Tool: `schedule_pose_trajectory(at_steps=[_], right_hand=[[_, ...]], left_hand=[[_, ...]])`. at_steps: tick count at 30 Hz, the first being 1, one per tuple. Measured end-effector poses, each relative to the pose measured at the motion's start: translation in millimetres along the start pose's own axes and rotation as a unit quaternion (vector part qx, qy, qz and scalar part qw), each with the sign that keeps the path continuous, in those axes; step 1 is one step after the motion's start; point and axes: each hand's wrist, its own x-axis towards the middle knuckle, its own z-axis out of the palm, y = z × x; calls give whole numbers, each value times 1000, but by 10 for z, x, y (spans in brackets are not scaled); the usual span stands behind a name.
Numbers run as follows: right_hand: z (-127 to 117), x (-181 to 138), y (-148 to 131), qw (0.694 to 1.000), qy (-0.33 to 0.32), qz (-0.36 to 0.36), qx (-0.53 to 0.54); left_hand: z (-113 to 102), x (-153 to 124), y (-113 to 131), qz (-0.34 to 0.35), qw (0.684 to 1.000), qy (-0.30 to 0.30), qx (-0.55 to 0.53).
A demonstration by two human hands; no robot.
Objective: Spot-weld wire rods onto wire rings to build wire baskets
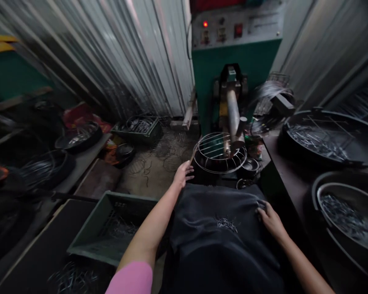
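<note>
My left hand (183, 174) pinches the near-left rim of a round wire rack (205, 167), its other fingers loosely stretched. The rack has two rings and parallel bars, and lies level under the arm of a spot-welding machine (233, 112). The welder's tip (227, 148) comes down over the bars. My right hand (268, 216) is closed at the right edge of the dark cloth (199, 212) across my lap. Something small and shiny shows at its fingertips, too blurred to name. A little heap of short wire pieces (226, 224) lies on the cloth, left of that hand.
Round pans of metal pieces (319, 161) (319, 196) stand on the right bench. A green crate (79, 245) sits at left, with wire pieces inside. Farther back are another green bin (155, 130) and loose wire rings (171, 161) on the floor. A red light (205, 24) glows on the machine panel.
</note>
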Motion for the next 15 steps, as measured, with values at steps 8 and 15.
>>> schedule_pose_trajectory(at_steps=[8,15], right_hand=[[231,83,197,979,-18,-76,-189],[182,114,-11,972,-66,-80,-211]], left_hand=[[389,319,634,-82,995,-26,47],[482,394,724,-121,986,-57,97]])
